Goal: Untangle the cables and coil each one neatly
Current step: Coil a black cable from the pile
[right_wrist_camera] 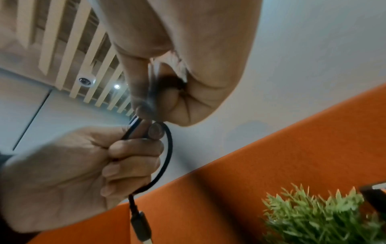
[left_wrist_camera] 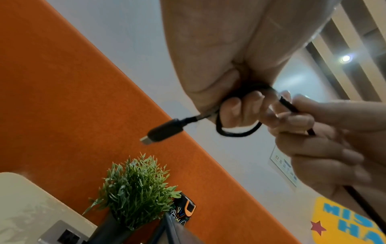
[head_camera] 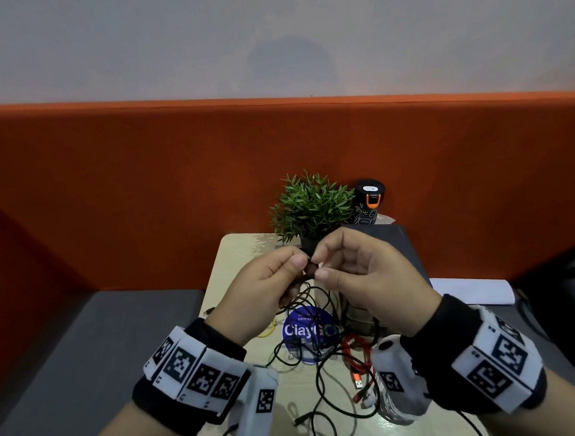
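Note:
Both hands are raised above the small table [head_camera: 235, 252] and meet at one black cable [head_camera: 306, 292]. My left hand [head_camera: 294, 262] pinches it between thumb and forefinger. Touching it, my right hand [head_camera: 321, 266] pinches the same cable. In the left wrist view the cable makes a small loop [left_wrist_camera: 238, 134] round the left fingers [left_wrist_camera: 240, 109], and its black plug [left_wrist_camera: 165, 130] sticks out free. The right wrist view shows that loop [right_wrist_camera: 168, 153] and plug [right_wrist_camera: 142, 224] below the left hand [right_wrist_camera: 83, 165]. The rest of the cable hangs into a tangle [head_camera: 317, 373] on the table.
A red cable [head_camera: 359, 355], a thin yellow cable [head_camera: 267, 331] and a white coiled cable [head_camera: 395, 414] lie among the black ones, over a blue round sticker [head_camera: 308, 331]. A potted plant [head_camera: 312, 207], a black bottle [head_camera: 368, 202] and a dark box [head_camera: 401, 246] stand behind. An orange partition [head_camera: 148, 190] backs the table.

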`<state>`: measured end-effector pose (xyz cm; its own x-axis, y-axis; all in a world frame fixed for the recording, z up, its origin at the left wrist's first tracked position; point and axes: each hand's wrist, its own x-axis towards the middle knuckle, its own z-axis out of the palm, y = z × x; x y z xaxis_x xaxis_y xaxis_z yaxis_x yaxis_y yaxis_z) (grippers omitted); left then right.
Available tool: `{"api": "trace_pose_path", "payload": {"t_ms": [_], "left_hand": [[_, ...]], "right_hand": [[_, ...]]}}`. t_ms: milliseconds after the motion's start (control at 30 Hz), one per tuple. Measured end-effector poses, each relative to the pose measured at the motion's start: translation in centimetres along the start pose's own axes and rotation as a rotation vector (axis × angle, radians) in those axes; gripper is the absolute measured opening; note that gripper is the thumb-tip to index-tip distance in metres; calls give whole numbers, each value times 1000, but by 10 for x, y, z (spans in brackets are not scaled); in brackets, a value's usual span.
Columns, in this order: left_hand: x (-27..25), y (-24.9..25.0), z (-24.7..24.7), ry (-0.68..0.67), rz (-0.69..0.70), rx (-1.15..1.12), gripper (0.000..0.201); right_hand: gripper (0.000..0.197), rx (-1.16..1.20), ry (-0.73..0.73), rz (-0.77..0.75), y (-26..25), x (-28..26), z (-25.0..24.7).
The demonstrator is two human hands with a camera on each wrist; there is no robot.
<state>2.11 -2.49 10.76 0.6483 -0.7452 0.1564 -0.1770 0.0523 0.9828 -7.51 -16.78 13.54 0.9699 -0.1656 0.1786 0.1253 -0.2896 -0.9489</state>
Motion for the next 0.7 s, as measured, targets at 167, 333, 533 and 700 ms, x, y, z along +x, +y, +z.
{"api": "trace_pose_path", "payload": {"t_ms": [167,333,533,700], "left_hand": [[0,0,-8,-26,-8,-65,31],[-3,5,-8,-114,-67,-184,30],[-5,8,-6,-103,-64,-291,33],[-5,12,0,-98,-47,-349,34]], "right_hand": [[18,109,-10,-42,-3,0,0],[17,157,150,-81,-3,4,2],[18,160,267,-100,-3,10,4],[3,156,349,-70,2,16,0]]}}
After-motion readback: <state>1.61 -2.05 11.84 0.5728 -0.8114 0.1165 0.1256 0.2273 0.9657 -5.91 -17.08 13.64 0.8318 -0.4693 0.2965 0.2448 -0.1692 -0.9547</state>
